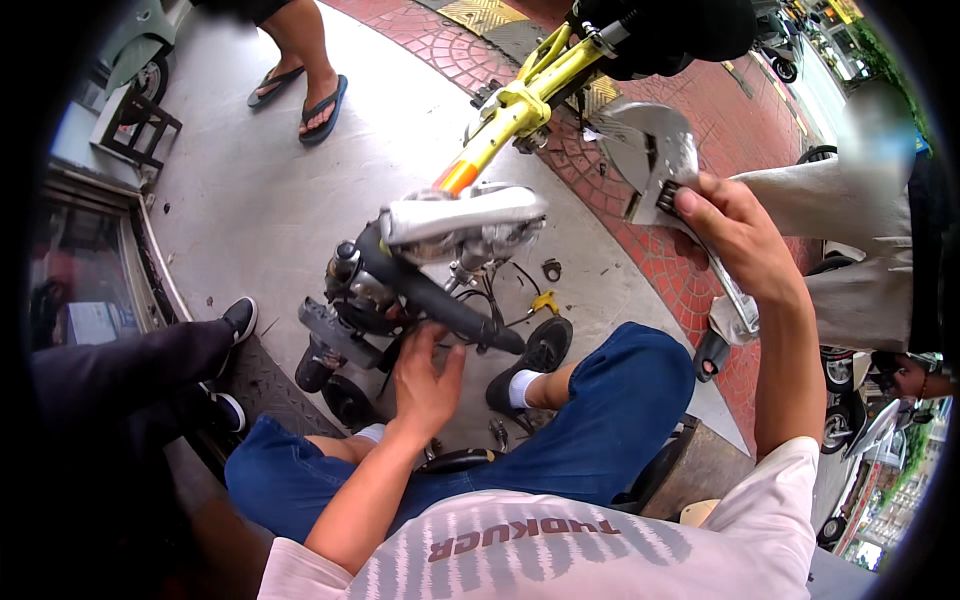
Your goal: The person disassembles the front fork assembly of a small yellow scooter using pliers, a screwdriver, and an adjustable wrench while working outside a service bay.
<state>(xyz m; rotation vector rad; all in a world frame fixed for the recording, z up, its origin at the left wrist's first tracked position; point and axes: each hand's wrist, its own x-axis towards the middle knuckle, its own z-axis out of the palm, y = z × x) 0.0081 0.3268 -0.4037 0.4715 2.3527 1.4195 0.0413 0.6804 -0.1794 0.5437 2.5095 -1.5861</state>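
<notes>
R hand up w/ big adj. wrench; L hand low at dark end of yellow frame.
R hand: fingers wrapped round adj. wrench just below its head, thumb by the adjuster; tool's in the air, right of the frame. L hand: fingers partly spread, tips hidden under black tube, can't tell if they grip. Silver housing above, blurred. Small yellow piece on grey floor, nr R shoe.

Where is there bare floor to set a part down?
Widest: grey floor, between the flip-flops and the yellow frame. A narrower strip lies between the right shoe and red paving. Crowded: around the left hand, with the black bar and left shoe close by.
</notes>
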